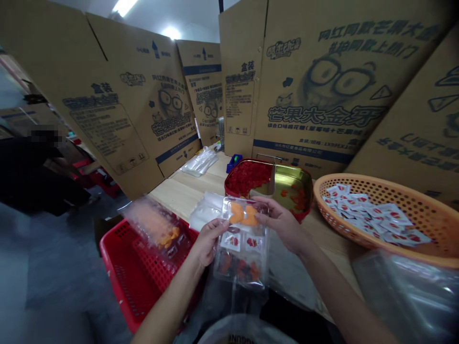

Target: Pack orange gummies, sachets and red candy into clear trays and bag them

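Both hands hold a clear plastic compartment tray [241, 258] in front of me, tilted toward the camera. My left hand [210, 241] pinches its left edge near the upper compartments. At the upper right, my right hand [283, 223] grips the rim, with fingertips by an orange piece [252, 216]. Another orange piece [236, 213] sits beside it in the top row. The middle row holds two white sachets [230, 241] with red print. Red and orange pieces show blurrily in the bottom row. Behind the tray lie clear plastic bags [206, 212].
A red-rimmed tin [306, 184] holds red and orange pieces. On the right stands an orange basket [401, 188] of sachets, with stacked clear trays [412, 291] below. At left, a red crate [124, 286] bears filled trays [158, 229]. Cardboard boxes [308, 110] wall the table. A person [32, 167] is far left.
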`<state>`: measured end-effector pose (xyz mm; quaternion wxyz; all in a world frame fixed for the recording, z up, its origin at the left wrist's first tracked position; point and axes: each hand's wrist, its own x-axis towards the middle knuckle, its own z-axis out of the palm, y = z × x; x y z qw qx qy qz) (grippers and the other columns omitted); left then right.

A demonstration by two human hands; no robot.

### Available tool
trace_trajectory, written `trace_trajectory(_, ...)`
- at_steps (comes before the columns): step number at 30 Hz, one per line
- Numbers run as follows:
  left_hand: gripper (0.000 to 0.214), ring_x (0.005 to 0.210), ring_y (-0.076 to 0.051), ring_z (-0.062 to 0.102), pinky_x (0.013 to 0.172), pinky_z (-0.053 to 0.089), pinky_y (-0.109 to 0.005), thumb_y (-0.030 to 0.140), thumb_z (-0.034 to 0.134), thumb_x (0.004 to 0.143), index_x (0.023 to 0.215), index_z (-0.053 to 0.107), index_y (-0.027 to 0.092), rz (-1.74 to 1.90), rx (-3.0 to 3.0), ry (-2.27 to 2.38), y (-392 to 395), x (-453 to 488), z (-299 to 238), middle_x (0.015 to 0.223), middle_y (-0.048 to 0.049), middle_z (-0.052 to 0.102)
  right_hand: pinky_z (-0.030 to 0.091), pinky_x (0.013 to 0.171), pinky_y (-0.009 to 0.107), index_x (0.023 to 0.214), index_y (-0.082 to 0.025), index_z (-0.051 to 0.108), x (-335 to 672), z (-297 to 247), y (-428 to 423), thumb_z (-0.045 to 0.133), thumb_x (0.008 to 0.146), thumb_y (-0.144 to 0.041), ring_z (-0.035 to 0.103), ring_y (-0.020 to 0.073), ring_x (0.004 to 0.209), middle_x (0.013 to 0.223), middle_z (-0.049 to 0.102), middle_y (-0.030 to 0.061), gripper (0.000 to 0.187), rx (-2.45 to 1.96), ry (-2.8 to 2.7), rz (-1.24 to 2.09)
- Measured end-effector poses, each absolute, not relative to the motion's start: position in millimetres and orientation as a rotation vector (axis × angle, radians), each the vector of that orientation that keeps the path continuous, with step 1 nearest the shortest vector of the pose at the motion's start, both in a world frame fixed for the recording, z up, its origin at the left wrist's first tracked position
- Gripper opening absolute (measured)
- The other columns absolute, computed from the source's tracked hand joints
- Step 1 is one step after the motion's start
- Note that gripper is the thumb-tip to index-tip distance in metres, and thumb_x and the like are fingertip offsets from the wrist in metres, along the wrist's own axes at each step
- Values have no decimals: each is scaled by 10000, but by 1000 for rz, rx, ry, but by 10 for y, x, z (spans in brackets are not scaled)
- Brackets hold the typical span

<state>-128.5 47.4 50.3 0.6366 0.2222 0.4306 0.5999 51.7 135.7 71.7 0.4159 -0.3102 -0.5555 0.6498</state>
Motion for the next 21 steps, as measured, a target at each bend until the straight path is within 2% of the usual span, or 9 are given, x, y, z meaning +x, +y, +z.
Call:
trace_trajectory(6,270,514,-128,594,547,459,-249,315,772,591,683,605,124,1413,457,1013,400,-1331,492,614,-26,669,473,765,308,1003,-222,611,486,697,1256,762,603,-331,555,178,912,1010,620,42,441,-807,-1578,1511)
trace_trajectory(9,298,574,-143,618,578,470,-254,299,773,594,792,625,131,1426,464,1002,340,-1339,512,683,-36,682,472,722,303,896,-216,650,457,726,1219,747,611,-357,559,180,857,949,631,42,333,-817,-1634,1415)
trace_trajectory(13,329,656,-141,631,652,480,-252,275,769,605,867,636,128,1414,531,957,284,-1342,557,767,-49,686,450,769,319,718,-213,684,420,734,1153,672,697,-375,565,181,841,866,629,46,164,-699,-1830,1283)
trace_trajectory(17,351,612,-115,610,614,464,-223,268,779,588,884,647,134,1414,545,972,249,-1327,589,727,-31,677,441,757,323,669,-220,684,380,729,1072,617,751,-373,564,188,836,873,615,58,186,-622,-2005,1222)
trace_trajectory(21,412,655,-118,613,630,451,-219,261,785,574,951,660,154,1413,630,1077,167,-1277,610,785,-37,690,440,742,325,631,-240,674,314,772,972,575,775,-387,559,191,800,823,607,53,229,-597,-2110,1126)
